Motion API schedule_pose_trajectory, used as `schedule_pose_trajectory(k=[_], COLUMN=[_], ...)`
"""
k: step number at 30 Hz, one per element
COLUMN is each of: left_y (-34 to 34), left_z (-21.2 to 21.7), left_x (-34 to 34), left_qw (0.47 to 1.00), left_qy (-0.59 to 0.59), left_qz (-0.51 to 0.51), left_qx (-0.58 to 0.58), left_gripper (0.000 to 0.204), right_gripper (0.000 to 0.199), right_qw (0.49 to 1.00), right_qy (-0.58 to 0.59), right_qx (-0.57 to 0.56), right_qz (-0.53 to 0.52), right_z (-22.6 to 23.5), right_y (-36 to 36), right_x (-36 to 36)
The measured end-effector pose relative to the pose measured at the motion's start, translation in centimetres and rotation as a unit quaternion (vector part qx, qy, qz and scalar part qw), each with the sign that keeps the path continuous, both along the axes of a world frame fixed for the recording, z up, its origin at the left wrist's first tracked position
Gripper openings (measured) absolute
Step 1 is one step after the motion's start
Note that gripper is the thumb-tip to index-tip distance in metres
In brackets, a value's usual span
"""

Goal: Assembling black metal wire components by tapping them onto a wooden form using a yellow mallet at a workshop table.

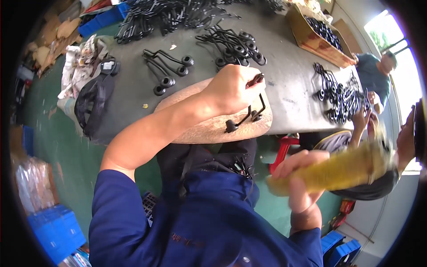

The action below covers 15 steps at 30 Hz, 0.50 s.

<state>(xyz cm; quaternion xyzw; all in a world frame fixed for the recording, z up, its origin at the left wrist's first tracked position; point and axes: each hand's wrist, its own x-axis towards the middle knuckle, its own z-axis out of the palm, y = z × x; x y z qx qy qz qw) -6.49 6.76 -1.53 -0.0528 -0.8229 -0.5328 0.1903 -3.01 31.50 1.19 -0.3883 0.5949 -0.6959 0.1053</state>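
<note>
On a round wooden board (200, 133) my left hand (229, 91) is closed around a bent black metal rod (262, 103). Two black rubber bushings (231, 126) at its lower end rest on the wood. Raised to the right of the board, my right hand (302, 173) grips a thick yellow club-like bar (351, 169). Motion smears the bar, so its exact kind is unclear. Just beyond the board lie a few loose rods with bushings (167, 66), and a bigger heap of them (235, 46) sits behind my left hand.
Many bare black rods (164, 18) cover the table's far side. A cardboard box (307, 35) full of black parts stands far right, near another rod pile (342, 100). Co-workers (376, 71) sit along the right. A dark bag (94, 100) and cloth lie left.
</note>
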Motion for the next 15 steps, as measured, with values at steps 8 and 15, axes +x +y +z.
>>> schedule_pose_trajectory(k=[8, 15], left_y=[-1.1, -6.5], left_z=[-1.0, 1.8], left_x=[-1.4, -0.7], left_qw=[0.998, 0.987], left_qy=[0.008, -0.091], left_qz=[0.027, -0.005], left_qx=[-0.051, 0.131], left_gripper=[0.023, 0.016], right_gripper=[0.039, 0.024], right_qw=[0.838, 0.922], right_qy=[-0.343, -0.229], right_qx=[0.417, 0.297], right_qz=[0.08, -0.095], right_z=[-4.8, -3.9], right_y=[0.2, 1.9], right_x=[0.1, -4.3])
